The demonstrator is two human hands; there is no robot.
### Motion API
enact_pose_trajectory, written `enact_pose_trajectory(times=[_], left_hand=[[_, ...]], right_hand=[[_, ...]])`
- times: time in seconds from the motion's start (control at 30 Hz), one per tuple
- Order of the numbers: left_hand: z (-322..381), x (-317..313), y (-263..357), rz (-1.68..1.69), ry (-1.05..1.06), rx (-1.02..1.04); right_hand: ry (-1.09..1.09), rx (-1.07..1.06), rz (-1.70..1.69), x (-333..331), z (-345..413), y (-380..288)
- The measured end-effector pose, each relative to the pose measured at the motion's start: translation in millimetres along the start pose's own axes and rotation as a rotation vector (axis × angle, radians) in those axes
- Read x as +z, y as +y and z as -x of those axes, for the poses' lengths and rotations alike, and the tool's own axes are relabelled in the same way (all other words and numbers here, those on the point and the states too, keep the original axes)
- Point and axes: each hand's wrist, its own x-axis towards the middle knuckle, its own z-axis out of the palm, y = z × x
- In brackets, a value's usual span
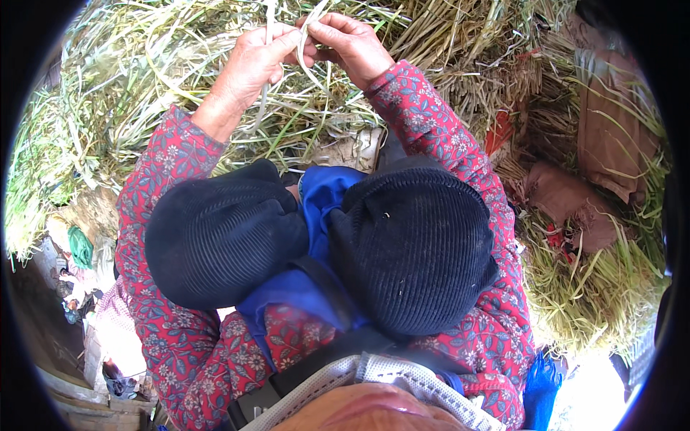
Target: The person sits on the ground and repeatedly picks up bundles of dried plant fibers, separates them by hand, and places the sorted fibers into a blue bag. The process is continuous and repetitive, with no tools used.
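Observation:
Both hands are raised at the top of the view, close together. My left hand (249, 65) pinches a pale, flat strand of plant fibre (269, 24) between thumb and fingers; its end hangs down below the wrist. My right hand (351, 47) grips another pale strand (305, 54), which forms a narrow loop between the two hands. The fingertips nearly meet, and some fingers are hidden behind the strands. Loose green and straw-coloured stalks (178, 48) lie beneath and around both hands.
My bent knees in dark corduroy (415, 242) stand below the hands. Bundled stalks (463, 32) lie at the upper right. Brown cloth or sacking (609, 124) and more grass (587, 291) are on the right. A green bag (80, 247) sits at the left.

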Motion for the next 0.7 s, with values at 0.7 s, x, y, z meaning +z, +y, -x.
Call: enact_pose_trajectory(times=[0.7], left_hand=[[-6,-69,25,0.570,0.238,0.192]], right_hand=[[0.175,0.094,0.379,-59,35,55]])
